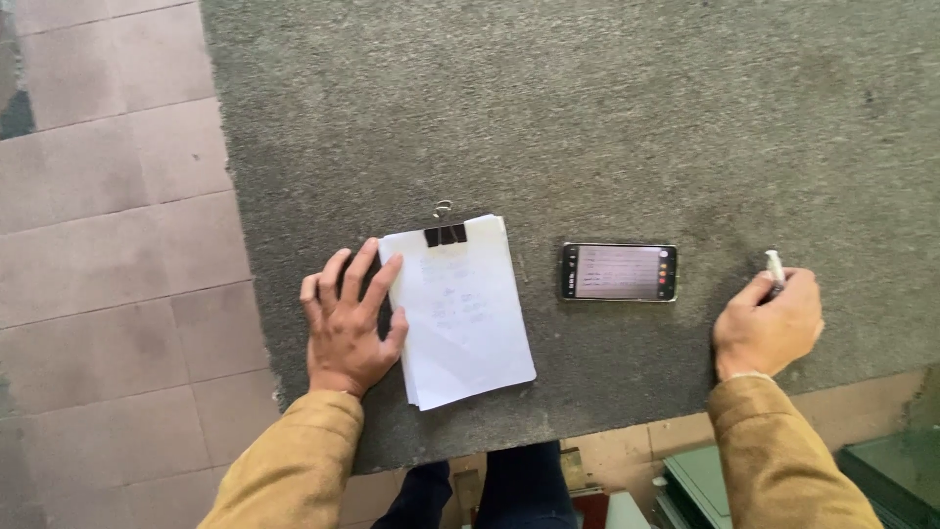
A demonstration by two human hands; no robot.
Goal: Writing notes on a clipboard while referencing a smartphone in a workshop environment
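The left hand point(345, 328) lies flat and open on the clipped white paper stack point(460, 309), already faintly written on, while the right hand point(769, 328) is closed around a white pen point(775, 267), off the page.

Mustard-tan jacket sleeves point(294, 470), dark trousers point(524, 485)

On the desk point(587, 118) I have a clipped stack of papers point(460, 313) near the near edge, toward the left side. My left hand point(348, 323) lies flat at its left edge, touching it. A phone point(619, 271) lies just right of the papers. My right hand point(769, 328), further right, holds a pen point(775, 266).
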